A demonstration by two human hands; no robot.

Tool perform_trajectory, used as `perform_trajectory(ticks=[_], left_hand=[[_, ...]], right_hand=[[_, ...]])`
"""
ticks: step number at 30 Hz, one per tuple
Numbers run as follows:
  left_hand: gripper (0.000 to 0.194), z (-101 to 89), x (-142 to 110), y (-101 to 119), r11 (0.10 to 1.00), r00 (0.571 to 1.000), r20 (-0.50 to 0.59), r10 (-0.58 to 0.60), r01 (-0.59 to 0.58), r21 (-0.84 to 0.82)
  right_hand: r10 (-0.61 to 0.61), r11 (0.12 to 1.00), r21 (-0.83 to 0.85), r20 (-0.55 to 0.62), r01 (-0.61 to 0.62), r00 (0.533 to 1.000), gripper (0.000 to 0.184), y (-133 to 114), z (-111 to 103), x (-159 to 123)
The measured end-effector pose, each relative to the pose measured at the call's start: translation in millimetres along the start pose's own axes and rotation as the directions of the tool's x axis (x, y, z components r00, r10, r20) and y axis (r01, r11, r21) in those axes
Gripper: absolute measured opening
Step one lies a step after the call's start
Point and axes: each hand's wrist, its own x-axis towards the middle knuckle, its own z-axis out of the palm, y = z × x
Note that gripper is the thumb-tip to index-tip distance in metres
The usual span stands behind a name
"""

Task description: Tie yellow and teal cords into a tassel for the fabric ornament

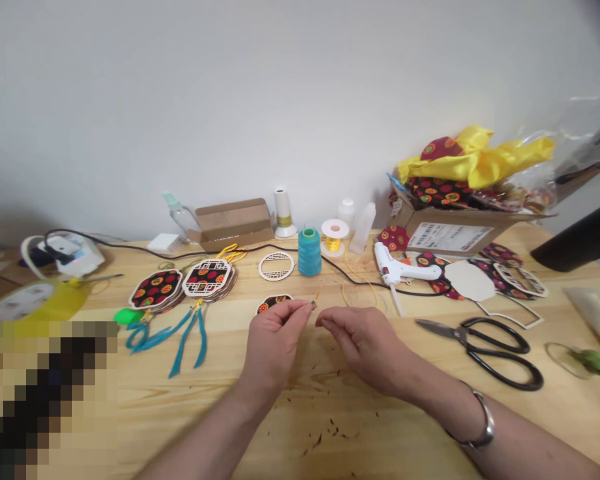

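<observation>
Worn on the head, the camera looks forward and down from close over the bench (380, 433) toward the far wall (230, 100).

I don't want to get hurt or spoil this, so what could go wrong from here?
The tiny yellow strand pinched in the left hand could slip. The scissors lie with their tip towards the right hand, so a careless sweep might catch it. The glue gun might burn if hot; I can't tell.
</observation>
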Motion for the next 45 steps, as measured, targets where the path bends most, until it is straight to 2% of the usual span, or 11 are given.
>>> perform_trajectory(ticks=[11, 17, 20, 24, 26, 30, 34, 39, 42, 45], left_hand=[[0.015, -1.9, 0.4, -0.3, 0.998, 0.999, -0.016, 0.031, -0.031, 0.049], [0.013, -2.1, 1.4, 1.4, 0.997, 0.999, -0.034, 0.043, -0.040, 0.066], [0.012, -1.4, 0.5, 3.4, 0.991, 0.997, -0.022, 0.075, -0.072, 0.114], [0.012, 0.8, -2.5, 4.5, 0.972, 0.989, 0.015, 0.145, -0.146, 0.186], [0.012, 2.1, -4.5, 3.9, 0.959, 0.983, 0.018, 0.180, -0.180, 0.218], [0.014, 4.1, -8.8, 2.3, 0.926, 0.966, 0.067, 0.252, -0.260, 0.275], [0.016, 5.0, -11.0, 1.2, 0.913, 0.951, 0.112, 0.287, -0.307, 0.269], [0.014, 5.6, -11.6, 1.0, 0.929, 0.963, 0.107, 0.246, -0.266, 0.257], [0.014, 5.4, -11.1, 2.4, 0.947, 0.978, 0.087, 0.190, -0.206, 0.245], [0.013, 4.6, -9.3, 3.6, 0.965, 0.987, 0.085, 0.139, -0.154, 0.210]], right_hand=[[-0.090, 0.995, -0.041, 0.043, 0.092, 0.995, 0.021, -3.1, -2.5, -1.7], [-0.084, 0.996, -0.009, 0.016, 0.084, 0.996, 0.022, -3.0, -1.1, -1.4], [-0.024, 0.999, 0.037, -0.026, 0.025, 0.999, 0.022, -0.8, -2.7, -0.4], [0.090, 0.990, 0.120, -0.166, -0.071, 0.982, 0.030, 5.4, -3.4, 2.5], [0.099, 0.979, 0.194, -0.203, -0.059, 0.974, 0.032, 8.1, -2.4, 4.4], [0.101, 0.941, 0.337, -0.199, -0.029, 0.975, 0.022, 9.8, -0.5, 7.6], [0.098, 0.920, 0.392, -0.199, -0.012, 0.975, 0.011, 9.3, -0.9, 8.8], [0.084, 0.910, 0.414, -0.180, -0.003, 0.980, 0.007, 9.4, -2.8, 9.6], [0.141, 0.883, 0.467, -0.165, -0.049, 0.976, 0.008, 10.0, -2.8, 11.2], [0.228, 0.817, 0.562, -0.110, -0.129, 0.967, 0.007, 10.6, -1.5, 13.0]])
